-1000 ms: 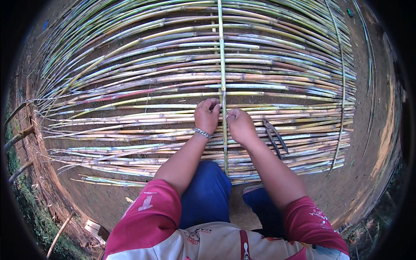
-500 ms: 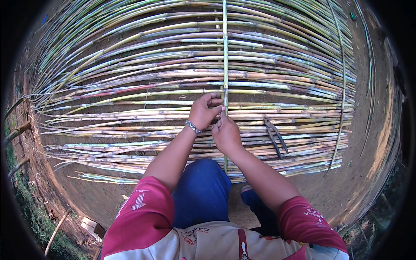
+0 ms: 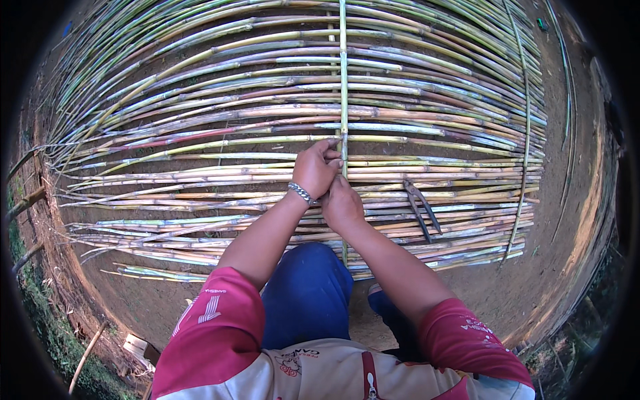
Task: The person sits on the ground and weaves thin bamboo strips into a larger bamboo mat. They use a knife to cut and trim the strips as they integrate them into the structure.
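Long jointed cane stalks (image 3: 267, 110) lie side by side on the ground, with an upright-running green cane (image 3: 344, 73) laid across them. My left hand (image 3: 316, 171), with a chain bracelet (image 3: 301, 193) at its wrist, is closed against the left side of that cross cane, its fingertips bent toward it. Just below and to the right, my right hand (image 3: 343, 208) is closed too, thumb and fingers pressed together at the cross cane. Whatever sits between the fingertips is too small to make out. Dark metal pincers (image 3: 421, 210) rest on the stalks to the right of my right hand.
Another thin cane (image 3: 523, 127) crosses the stalks near their right ends. Bare soil (image 3: 480, 300) borders the stalks. Farther right lie loose thin canes (image 3: 570, 113). At the lower left are a pale box-like block (image 3: 139, 348) and a leaning pole (image 3: 88, 357).
My left hand has drawn in closer to my right, and their fingers now meet more tightly at the cross cane. The whole view has shifted slightly; the pincers lie where they were.
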A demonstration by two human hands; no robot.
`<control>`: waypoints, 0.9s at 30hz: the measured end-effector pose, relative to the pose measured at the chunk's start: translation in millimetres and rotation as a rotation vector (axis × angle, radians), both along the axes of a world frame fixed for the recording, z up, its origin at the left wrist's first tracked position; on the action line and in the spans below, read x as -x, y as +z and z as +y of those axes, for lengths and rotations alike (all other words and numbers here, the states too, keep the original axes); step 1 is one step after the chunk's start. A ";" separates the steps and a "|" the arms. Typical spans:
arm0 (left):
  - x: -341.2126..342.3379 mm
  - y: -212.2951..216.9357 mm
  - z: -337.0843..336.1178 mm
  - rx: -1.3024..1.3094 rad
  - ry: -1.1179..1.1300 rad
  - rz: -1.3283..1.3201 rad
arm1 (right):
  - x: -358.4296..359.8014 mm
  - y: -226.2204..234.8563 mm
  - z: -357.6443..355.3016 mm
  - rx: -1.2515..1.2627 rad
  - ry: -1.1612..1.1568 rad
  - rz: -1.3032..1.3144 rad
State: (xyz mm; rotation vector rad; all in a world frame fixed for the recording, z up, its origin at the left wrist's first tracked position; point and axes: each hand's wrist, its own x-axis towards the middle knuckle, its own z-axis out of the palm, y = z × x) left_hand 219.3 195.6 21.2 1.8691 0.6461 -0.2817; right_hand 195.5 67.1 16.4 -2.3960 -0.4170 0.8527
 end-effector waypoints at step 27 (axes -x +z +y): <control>15.7 -38.9 20.4 0.149 -0.042 -0.185 | -55.9 -18.7 -22.6 -0.295 -0.079 -0.294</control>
